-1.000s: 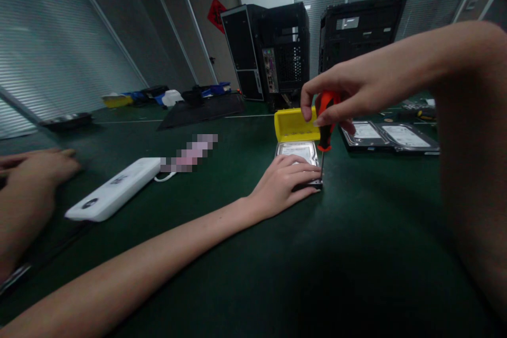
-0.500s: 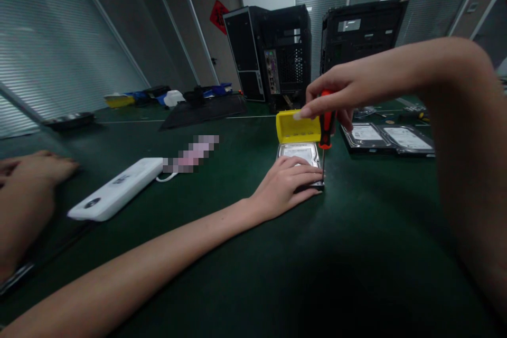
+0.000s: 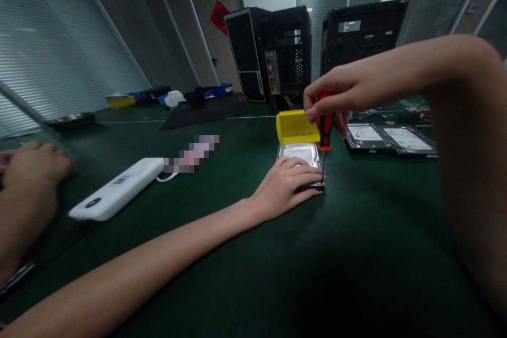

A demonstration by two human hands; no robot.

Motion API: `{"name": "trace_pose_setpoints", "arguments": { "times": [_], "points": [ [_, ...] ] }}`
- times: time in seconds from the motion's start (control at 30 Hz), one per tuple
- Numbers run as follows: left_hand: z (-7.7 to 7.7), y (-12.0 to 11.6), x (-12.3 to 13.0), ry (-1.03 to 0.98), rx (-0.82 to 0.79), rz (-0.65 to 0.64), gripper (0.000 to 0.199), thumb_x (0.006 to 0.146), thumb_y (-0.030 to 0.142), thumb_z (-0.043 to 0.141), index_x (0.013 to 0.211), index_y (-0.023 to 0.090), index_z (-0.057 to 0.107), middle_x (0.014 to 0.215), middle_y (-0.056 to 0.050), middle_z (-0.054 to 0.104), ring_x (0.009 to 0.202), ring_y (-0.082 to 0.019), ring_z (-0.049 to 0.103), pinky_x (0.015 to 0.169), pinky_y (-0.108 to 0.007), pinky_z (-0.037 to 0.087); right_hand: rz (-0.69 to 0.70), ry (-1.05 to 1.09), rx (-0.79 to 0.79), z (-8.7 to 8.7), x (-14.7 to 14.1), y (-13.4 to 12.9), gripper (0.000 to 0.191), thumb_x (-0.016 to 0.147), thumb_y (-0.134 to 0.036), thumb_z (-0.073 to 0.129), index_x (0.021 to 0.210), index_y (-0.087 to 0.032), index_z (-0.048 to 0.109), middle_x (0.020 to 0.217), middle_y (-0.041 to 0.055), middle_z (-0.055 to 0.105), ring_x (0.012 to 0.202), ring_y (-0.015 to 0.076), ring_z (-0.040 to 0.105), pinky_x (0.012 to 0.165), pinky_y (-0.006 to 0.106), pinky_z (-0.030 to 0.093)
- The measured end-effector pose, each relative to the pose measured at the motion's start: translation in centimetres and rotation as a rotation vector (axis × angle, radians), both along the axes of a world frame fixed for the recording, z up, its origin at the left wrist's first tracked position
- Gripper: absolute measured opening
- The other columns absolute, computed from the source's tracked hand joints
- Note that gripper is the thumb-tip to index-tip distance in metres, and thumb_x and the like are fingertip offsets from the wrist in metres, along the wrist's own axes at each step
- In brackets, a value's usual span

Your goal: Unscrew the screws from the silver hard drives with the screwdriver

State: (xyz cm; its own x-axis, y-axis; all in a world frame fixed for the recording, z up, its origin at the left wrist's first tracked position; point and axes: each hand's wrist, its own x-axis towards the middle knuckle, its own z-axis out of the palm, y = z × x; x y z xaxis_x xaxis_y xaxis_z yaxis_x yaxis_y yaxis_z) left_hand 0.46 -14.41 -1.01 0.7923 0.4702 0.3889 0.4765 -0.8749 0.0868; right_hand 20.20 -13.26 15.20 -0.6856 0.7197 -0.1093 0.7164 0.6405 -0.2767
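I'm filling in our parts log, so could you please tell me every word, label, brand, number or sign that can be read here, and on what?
"福": red sign on the door.
Hard drive under the left hand: label too small to read.
Two hard drives at right: labels too small.
White device: dark print too blurred.
Right computer case: labels too small.

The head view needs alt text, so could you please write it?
A person's right hand holds a red and black screwdriver upright at the edge of a hard drive under the left hand. Behind on the green table are a yellow container and black computer cases.
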Motion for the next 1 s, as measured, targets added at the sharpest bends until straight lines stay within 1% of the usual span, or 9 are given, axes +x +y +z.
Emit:
{"name": "trace_pose_setpoints", "arguments": {
  "times": [0.13, 0.3, 0.5, 0.57, 0.63, 0.77, 1.0],
  "points": [
    [0.0, 0.0, 0.0, -0.002, 0.005, 0.003, 0.029, 0.088, 0.031, 0.05, 0.115, 0.025, 0.057, 0.115, -0.002, 0.061, 0.106, -0.019, 0.05, 0.09, -0.035, 0.033, 0.007, -0.007, 0.029, 0.0, 0.2, 0.3, 0.053, 0.082, -0.052, 0.041, 0.118, -0.015, 0.056, 0.102, 0.0075, 0.064, 0.084, 0.0172, 0.06, 0.068, 0.026, 0.044],
    [0.0, 0.0, 0.0, -0.007, 0.005, -0.001, 0.028, 0.088, 0.03, 0.05, 0.115, 0.024, 0.057, 0.115, -0.002, 0.061, 0.106, -0.019, 0.05, 0.09, -0.035, 0.032, -0.046, -0.002, 0.073, 0.0, 0.4, 0.7, 0.056, 0.079, -0.056, 0.042, 0.116, -0.017, 0.058, 0.107, 0.0069, 0.062, 0.087, 0.0182, 0.06, 0.069, 0.027, 0.046],
    [0.0, 0.0, 0.0, 0.0, -0.013, -0.001, 0.029, 0.089, 0.031, 0.048, 0.116, 0.025, 0.055, 0.117, -0.002, 0.06, 0.107, -0.019, 0.048, 0.091, -0.035, 0.031, -0.082, 0.021, 0.075, -0.2, -0.2, 0.1, 0.058, 0.08, -0.058, 0.039, 0.116, -0.016, 0.057, 0.104, 0.0068, 0.063, 0.087, 0.0183, 0.06, 0.069, 0.027, 0.045],
    [0.1, 0.0, 0.0, 0.002, -0.015, 0.0, 0.029, 0.089, 0.031, 0.048, 0.116, 0.025, 0.055, 0.117, -0.001, 0.06, 0.107, -0.019, 0.048, 0.092, -0.035, 0.031, -0.075, 0.002, 0.078, -0.2, -0.3, 0.0, 0.056, 0.079, -0.057, 0.041, 0.114, -0.017, 0.058, 0.099, 0.0056, 0.064, 0.084, 0.0175, 0.06, 0.066, 0.027, 0.045],
    [0.0, 0.0, 0.0, 0.004, -0.016, 0.0, 0.028, 0.089, 0.031, 0.048, 0.116, 0.025, 0.056, 0.117, -0.001, 0.06, 0.107, -0.018, 0.049, 0.091, -0.035, 0.031, -0.062, -0.031, 0.075, -0.2, -0.2, 0.1, 0.053, 0.076, -0.055, 0.048, 0.114, -0.019, 0.058, 0.096, 0.0041, 0.064, 0.081, 0.0167, 0.061, 0.064, 0.026, 0.045],
    [0.0, 0.1, 0.0, 0.005, -0.018, 0.002, 0.028, 0.089, 0.03, 0.049, 0.116, 0.025, 0.055, 0.117, -0.001, 0.06, 0.106, -0.018, 0.049, 0.091, -0.035, 0.031, -0.04, -0.071, 0.075, -0.1, 0.0, 0.7, 0.054, 0.07, -0.048, 0.06, 0.116, -0.02, 0.056, 0.096, 0.0028, 0.063, 0.081, 0.0162, 0.061, 0.064, 0.026, 0.045],
    [0.2, 0.1, 0.0, 0.022, -0.033, -0.009, 0.03, 0.09, 0.031, 0.048, 0.118, 0.026, 0.054, 0.118, -0.001, 0.059, 0.107, -0.019, 0.048, 0.092, -0.035, 0.031, -0.038, -0.111, 0.091, 0.0, -0.1, 1.0, 0.056, 0.07, -0.046, 0.06, 0.118, -0.018, 0.053, 0.098, 0.0032, 0.063, 0.08, 0.0146, 0.061, 0.064, 0.024, 0.045]
  ]
}}
